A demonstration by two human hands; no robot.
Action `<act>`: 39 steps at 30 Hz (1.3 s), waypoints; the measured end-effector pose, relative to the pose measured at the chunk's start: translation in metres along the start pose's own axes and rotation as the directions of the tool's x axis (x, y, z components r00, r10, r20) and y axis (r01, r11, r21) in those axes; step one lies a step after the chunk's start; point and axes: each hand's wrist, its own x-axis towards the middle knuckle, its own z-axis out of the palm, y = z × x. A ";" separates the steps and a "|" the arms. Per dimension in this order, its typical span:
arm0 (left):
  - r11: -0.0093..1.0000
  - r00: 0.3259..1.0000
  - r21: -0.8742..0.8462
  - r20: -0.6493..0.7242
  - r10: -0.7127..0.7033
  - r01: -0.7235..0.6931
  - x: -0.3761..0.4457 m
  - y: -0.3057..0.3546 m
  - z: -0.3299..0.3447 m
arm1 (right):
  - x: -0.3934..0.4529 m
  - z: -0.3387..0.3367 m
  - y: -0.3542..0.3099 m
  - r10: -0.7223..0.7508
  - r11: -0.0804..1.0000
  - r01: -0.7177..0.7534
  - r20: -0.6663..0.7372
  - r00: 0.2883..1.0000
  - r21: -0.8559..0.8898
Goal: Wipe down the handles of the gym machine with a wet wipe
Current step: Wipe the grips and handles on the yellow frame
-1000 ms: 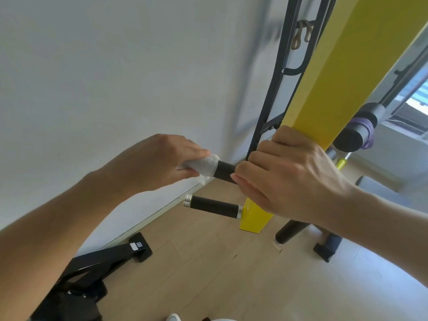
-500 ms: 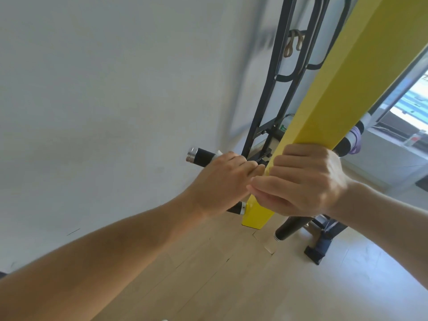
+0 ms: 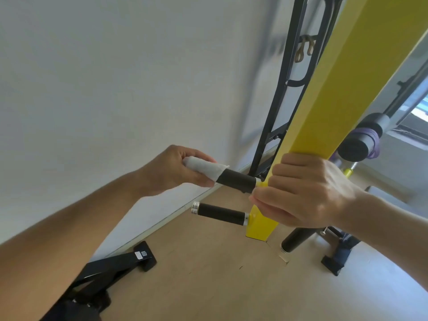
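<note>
My left grip [image 3: 178, 167] is holding the wipe [image 3: 205, 169] wrapped round the upper handle's [image 3: 236, 180] tip; my right [image 3: 305, 193] is gripping the post [image 3: 328, 93]. I'm keeping the wrap snug, twisting along the handle.

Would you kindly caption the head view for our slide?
Left hand wraps a wet wipe around the upper handle; right hand grips the yellow post.

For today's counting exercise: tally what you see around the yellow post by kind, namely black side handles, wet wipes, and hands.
Black side handles: 2, upper, lower
Wet wipes: 1
Hands: 2, left hand, right hand
Total: 5
</note>
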 end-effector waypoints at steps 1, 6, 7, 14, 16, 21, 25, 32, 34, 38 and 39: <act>0.985 1.000 -0.172 -0.026 -0.010 0.005 -0.003 -0.009 0.006 | 0.001 -0.001 -0.001 -0.013 0.999 0.011 -0.054 0.998 -0.045; 0.767 0.988 -0.640 -0.144 -0.055 -0.051 -0.015 -0.027 0.024 | 0.003 -0.005 -0.004 -0.033 0.994 0.020 -0.126 0.992 -0.104; 0.756 0.980 -0.649 -0.190 -0.056 -0.083 -0.015 -0.027 0.020 | 0.003 -0.004 -0.006 -0.026 0.994 0.012 -0.117 0.993 -0.112; 0.956 0.809 0.218 -0.514 0.284 -0.196 -0.018 -0.013 0.025 | 0.041 -0.002 -0.041 0.460 0.884 -0.467 0.204 0.864 -0.013; 0.916 0.831 0.359 -0.444 0.335 -0.178 -0.018 -0.003 0.035 | 0.055 0.000 -0.041 0.507 0.838 -0.542 0.272 0.818 0.070; 0.968 0.886 0.238 -0.427 0.181 -0.082 -0.016 0.003 0.051 | 0.065 0.010 -0.044 0.572 0.723 -0.665 0.377 0.729 0.188; 0.998 0.938 0.028 -0.342 0.055 -0.048 -0.029 -0.022 0.058 | 0.070 0.018 -0.051 0.569 0.737 -0.662 0.403 0.716 0.135; 0.998 0.975 -0.025 -0.216 0.052 -0.058 -0.042 -0.031 0.058 | 0.088 0.033 -0.042 0.576 0.749 -0.662 0.468 0.670 0.025; 0.998 0.974 -0.013 -0.218 0.056 -0.060 -0.042 -0.029 0.056 | 0.095 0.034 -0.038 0.582 0.744 -0.668 0.469 0.664 0.022; 0.986 0.974 -0.115 -0.208 0.093 -0.119 -0.043 -0.028 0.055 | 0.099 0.027 -0.030 0.662 0.579 -0.796 0.467 0.586 0.178; 0.976 0.969 -0.158 -0.218 0.113 -0.149 -0.042 -0.027 0.055 | 0.099 0.028 -0.033 0.647 0.616 -0.777 0.479 0.593 0.130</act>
